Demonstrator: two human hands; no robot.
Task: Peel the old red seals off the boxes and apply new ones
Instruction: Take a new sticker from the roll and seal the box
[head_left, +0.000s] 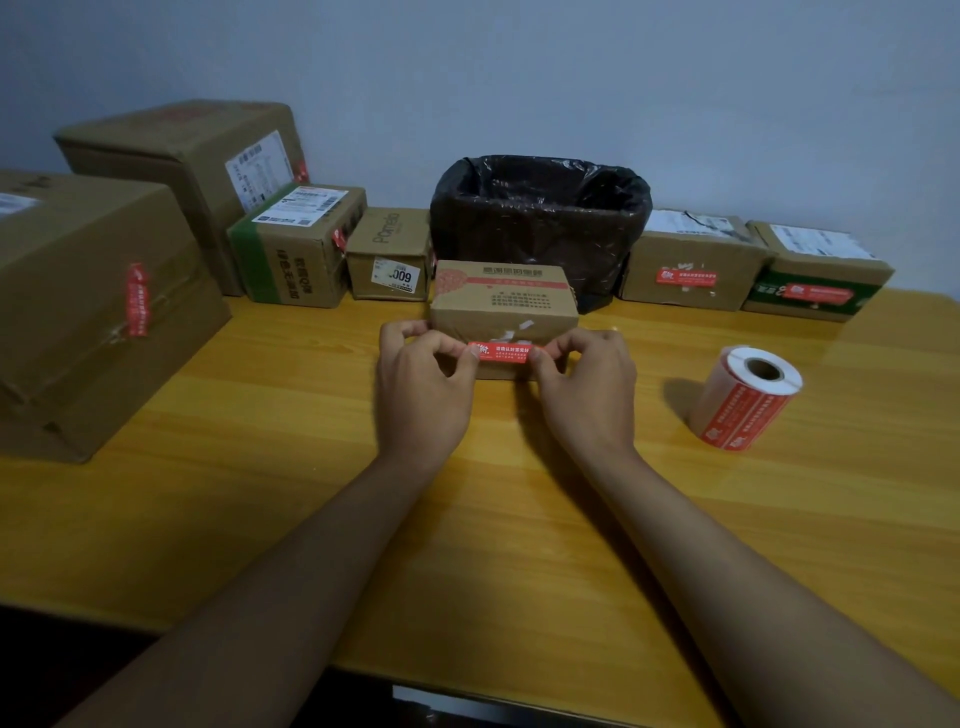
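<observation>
Holding item: red rectangular paper seal (503, 354), pinched endwise between your left hand (421, 387) and right hand (587, 389), long axis nine-to-three, just off the near face of the small brown cardboard box (504, 306) at twelve o'clock; both hands equally near.

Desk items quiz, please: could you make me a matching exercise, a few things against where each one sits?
Things:
1. red seal
2. sticker roll
3. black-lined bin
4. largest box

Places:
A. far left of the desk
B. behind the small box
C. pinched between the left hand and right hand
D. on the desk, right of the hands

Pairs: 1-C, 2-D, 3-B, 4-A
</observation>
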